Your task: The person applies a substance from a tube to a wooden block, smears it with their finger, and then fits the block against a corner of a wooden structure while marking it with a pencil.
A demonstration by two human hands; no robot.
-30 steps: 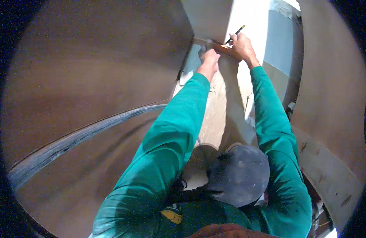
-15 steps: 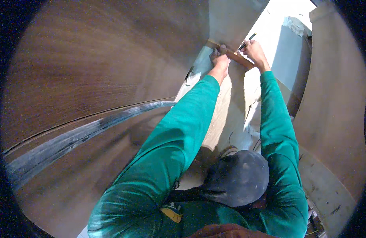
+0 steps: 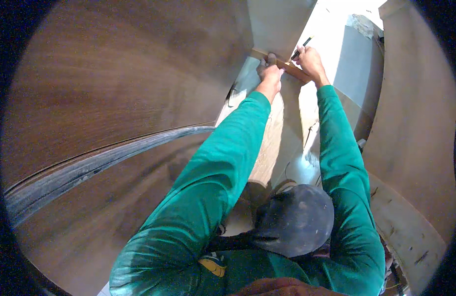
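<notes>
A narrow brown wooden strip (image 3: 298, 73) lies across the far end of the space, against the foot of a pale grey-brown panel. My left hand (image 3: 270, 78) is closed on its left part, with the thumb up along it. A slim dark pencil (image 3: 301, 49) with a light end sits in the fingers of my right hand (image 3: 311, 64), tilted up to the right. Its lower tip points down at the strip; whether it touches cannot be made out. Both arms reach forward in green sleeves, the right hand just beyond the strip's right part.
A big brown wood-grain panel (image 3: 139, 64) fills the left, crossed by a dusty grey curved band (image 3: 89, 167). Another brown panel (image 3: 418, 108) stands at the right. A pale wooden board (image 3: 268, 143) lies between my arms, with a dark rounded shape (image 3: 299, 219) nearer me.
The view has shifted slightly, so hands and strip appear a little further left. My right hand and the pencil have moved slightly nearer the left hand. Both holds stay the same.
</notes>
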